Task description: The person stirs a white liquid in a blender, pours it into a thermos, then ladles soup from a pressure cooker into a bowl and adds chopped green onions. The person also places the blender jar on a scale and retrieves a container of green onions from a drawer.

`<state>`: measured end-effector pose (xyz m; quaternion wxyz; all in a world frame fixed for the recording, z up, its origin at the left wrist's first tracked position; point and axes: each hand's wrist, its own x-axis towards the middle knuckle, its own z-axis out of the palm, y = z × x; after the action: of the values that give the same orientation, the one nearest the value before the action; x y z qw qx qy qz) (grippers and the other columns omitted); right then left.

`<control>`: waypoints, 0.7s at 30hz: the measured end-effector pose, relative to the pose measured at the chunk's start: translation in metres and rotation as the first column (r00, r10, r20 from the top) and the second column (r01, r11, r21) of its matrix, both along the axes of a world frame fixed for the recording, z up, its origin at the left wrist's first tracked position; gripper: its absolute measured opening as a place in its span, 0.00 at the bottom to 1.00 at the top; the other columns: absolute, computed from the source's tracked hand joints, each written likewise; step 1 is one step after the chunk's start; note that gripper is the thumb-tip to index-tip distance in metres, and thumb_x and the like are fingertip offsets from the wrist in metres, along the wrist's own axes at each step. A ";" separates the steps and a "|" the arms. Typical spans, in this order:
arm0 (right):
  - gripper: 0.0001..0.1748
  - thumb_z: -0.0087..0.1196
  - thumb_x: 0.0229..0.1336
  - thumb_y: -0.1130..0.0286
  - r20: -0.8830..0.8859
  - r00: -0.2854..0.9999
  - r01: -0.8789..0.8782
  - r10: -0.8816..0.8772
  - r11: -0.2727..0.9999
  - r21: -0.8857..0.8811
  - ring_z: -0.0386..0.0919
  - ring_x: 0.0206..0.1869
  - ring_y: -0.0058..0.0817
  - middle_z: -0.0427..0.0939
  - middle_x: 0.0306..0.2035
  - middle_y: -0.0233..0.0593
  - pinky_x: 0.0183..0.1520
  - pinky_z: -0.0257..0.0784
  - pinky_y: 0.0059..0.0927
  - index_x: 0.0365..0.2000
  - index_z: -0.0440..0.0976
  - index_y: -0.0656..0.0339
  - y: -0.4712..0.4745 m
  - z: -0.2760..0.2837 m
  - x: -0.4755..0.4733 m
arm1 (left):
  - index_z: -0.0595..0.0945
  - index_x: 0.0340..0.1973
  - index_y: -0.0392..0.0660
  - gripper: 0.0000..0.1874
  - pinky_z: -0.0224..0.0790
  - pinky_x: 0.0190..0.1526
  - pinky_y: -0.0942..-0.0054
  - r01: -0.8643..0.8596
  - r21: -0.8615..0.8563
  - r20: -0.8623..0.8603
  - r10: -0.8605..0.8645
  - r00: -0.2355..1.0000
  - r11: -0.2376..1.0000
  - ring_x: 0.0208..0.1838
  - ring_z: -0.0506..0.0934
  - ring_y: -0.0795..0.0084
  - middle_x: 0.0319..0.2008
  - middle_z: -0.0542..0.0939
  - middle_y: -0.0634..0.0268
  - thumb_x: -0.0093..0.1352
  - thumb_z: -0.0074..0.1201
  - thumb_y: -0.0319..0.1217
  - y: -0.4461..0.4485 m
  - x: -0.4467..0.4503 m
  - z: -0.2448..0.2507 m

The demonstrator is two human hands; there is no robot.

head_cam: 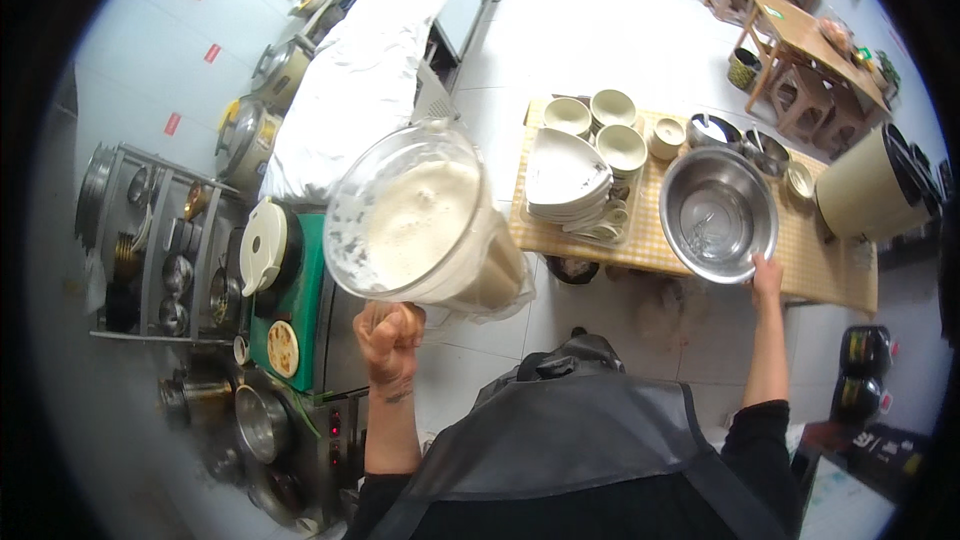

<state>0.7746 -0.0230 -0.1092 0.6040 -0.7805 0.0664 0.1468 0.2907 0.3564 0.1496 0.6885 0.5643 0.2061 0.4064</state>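
My left hand (389,337) is closed around the handle of a large clear plastic jug (510,270), lifted in front of me. Frothy beige liquid (427,217) fills much of the jug, and foam clings to its inner wall. On the other side, my right hand (766,276) grips the near rim of a stainless steel basin (679,240). A little clear liquid seems to lie in the bottom of the basin. It is over a table with a yellow checked cloth (817,270); whether it rests there or is held up, I cannot tell.
Stacked white plates (566,169) and cream bowls (621,146) stand left of the basin. Steel pots (765,150) and a cream bin-like container (862,187) are beyond and right. On my left, a green board (304,315) carries a flatbread (283,349) beside a lidded appliance (264,246).
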 end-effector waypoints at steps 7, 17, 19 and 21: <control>0.11 0.53 0.63 0.67 -0.084 0.987 0.149 -0.138 0.976 0.157 0.73 0.19 0.24 0.76 0.23 0.37 0.17 0.64 0.26 0.33 0.72 0.68 0.026 -0.096 -0.007 | 0.67 0.18 0.42 0.13 0.54 0.19 0.74 0.039 -0.067 -0.016 -0.040 0.999 0.997 0.15 0.57 0.78 0.11 0.63 0.68 0.64 0.49 0.29 -0.013 0.037 -0.004; 0.09 0.50 0.62 0.70 -0.180 0.967 0.201 -0.182 0.975 0.096 0.71 0.17 0.24 0.76 0.22 0.36 0.18 0.64 0.26 0.31 0.74 0.65 0.071 -0.122 -0.037 | 0.69 0.17 0.39 0.12 0.53 0.18 0.76 0.272 -0.047 -0.021 -0.273 0.962 0.961 0.14 0.60 0.77 0.11 0.64 0.67 0.60 0.51 0.30 -0.004 0.065 0.004; 0.11 0.51 0.65 0.66 -0.237 0.941 0.269 -0.241 0.959 0.094 0.73 0.18 0.25 0.77 0.23 0.38 0.18 0.68 0.27 0.34 0.75 0.65 0.078 -0.121 -0.043 | 0.69 0.17 0.38 0.11 0.53 0.19 0.76 0.314 -0.039 -0.033 -0.315 0.949 0.949 0.14 0.61 0.77 0.11 0.65 0.67 0.59 0.50 0.29 -0.001 0.069 0.005; 0.15 0.52 0.66 0.61 -0.276 0.930 0.300 -0.243 0.935 0.189 0.75 0.18 0.26 0.79 0.25 0.38 0.18 0.71 0.27 0.37 0.75 0.65 0.083 -0.118 -0.049 | 0.69 0.17 0.38 0.11 0.53 0.19 0.76 0.348 -0.049 -0.029 -0.350 0.936 0.936 0.14 0.61 0.77 0.11 0.65 0.66 0.59 0.49 0.30 -0.001 0.081 0.004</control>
<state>0.7254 0.0596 -0.2274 0.6910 -0.6645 0.2321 0.1645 0.3716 0.3550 0.1540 0.7577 0.5843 0.1243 0.2627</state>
